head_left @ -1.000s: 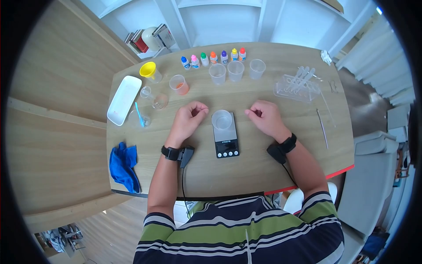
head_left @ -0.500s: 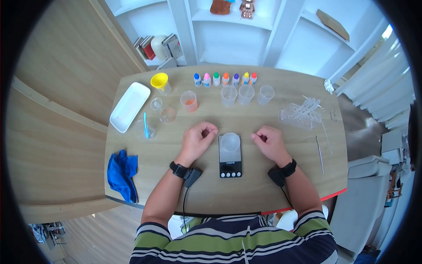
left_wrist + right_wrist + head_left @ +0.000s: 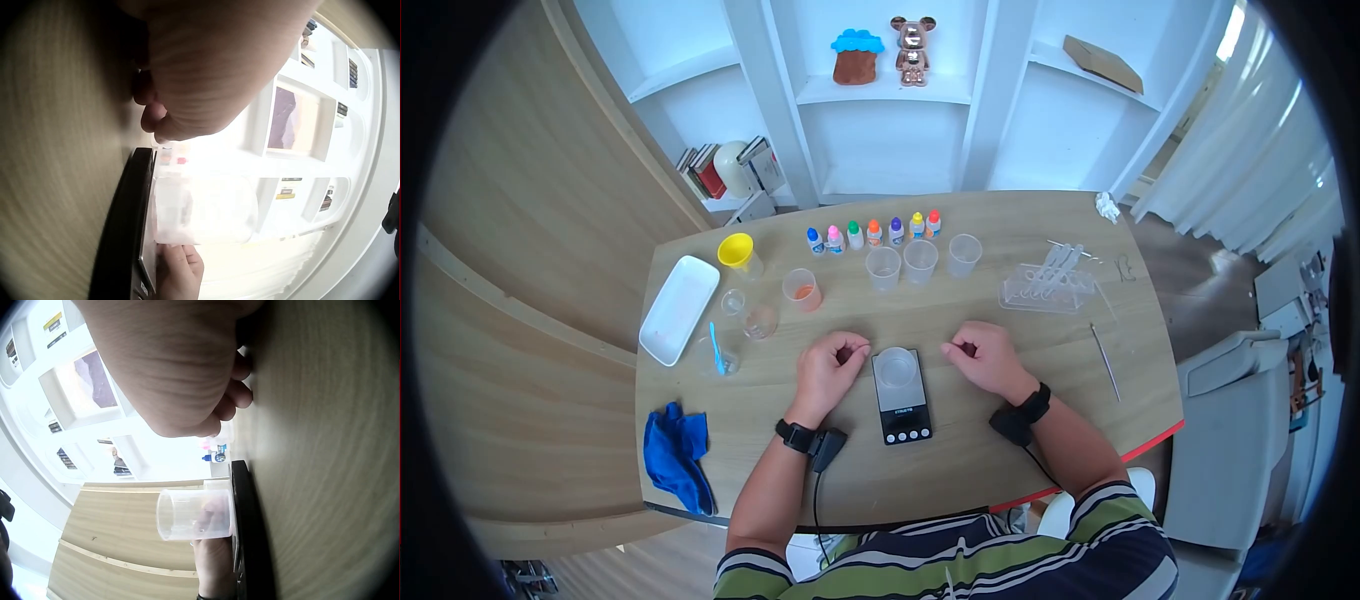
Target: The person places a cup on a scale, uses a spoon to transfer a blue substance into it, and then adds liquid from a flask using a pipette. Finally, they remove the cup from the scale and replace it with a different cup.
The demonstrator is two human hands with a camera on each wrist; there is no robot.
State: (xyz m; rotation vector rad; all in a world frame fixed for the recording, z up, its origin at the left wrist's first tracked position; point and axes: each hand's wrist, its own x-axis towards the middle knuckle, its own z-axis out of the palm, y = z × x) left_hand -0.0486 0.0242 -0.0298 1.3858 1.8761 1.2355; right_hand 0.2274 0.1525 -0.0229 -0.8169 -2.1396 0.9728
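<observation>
Only the head has lifted since earlier; both hands stay put. The left hand (image 3: 830, 366) and right hand (image 3: 983, 357) rest loosely curled, holding nothing, at nine and three o'clock of the empty cup (image 3: 896, 367) on the scale (image 3: 901, 408). This looks like a pause before weighing; next would be reaching to twelve o'clock for the dropper bottles (image 3: 873, 234).

No readable text; small print on scale (image 3: 901, 397) face too blurred.

Bright daylight came from the curtained window (image 3: 1280, 150) at the right, leaving only soft shadows on the table (image 3: 960, 470). Fisheye distortion curved the edges, with black corners. Both wrist views were blurred up close, and the shelves (image 3: 294, 119) were washed out by glare.
</observation>
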